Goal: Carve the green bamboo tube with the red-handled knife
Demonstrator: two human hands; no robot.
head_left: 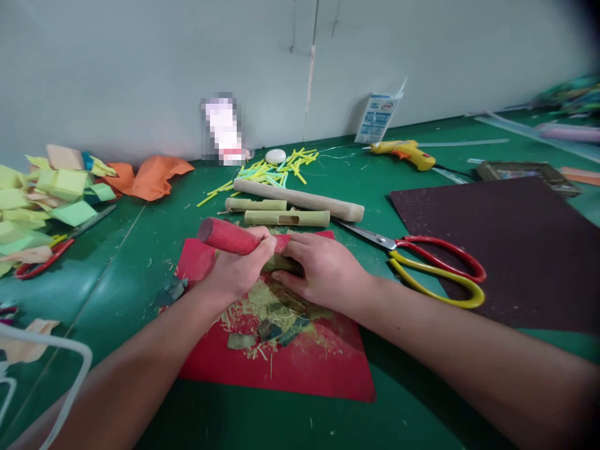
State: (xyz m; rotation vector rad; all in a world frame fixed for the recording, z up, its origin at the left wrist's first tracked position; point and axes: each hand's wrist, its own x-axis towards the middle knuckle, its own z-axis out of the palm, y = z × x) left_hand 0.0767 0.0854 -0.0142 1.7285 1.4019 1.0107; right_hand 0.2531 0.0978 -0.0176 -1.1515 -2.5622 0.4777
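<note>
Gripping a red cylindrical handle (229, 235) in the left hand (248, 265), far end hidden; curling the right hand (323, 269) around a mostly covered bamboo piece (284, 265) above a red mat (323, 375) strewn with shavings (267, 300). Lying just beyond: two cut bamboo tubes (262, 218), a pale stick (302, 199). Resting at right: scissors (392, 244). Leaning on the wall (140, 75): a carton (379, 119), contents out of sight.

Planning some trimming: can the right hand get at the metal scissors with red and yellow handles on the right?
Probably yes: the scissors lie nearby, with nothing over their handles, but the right hand would first have to release the green cylindrical bamboo piece.
</note>
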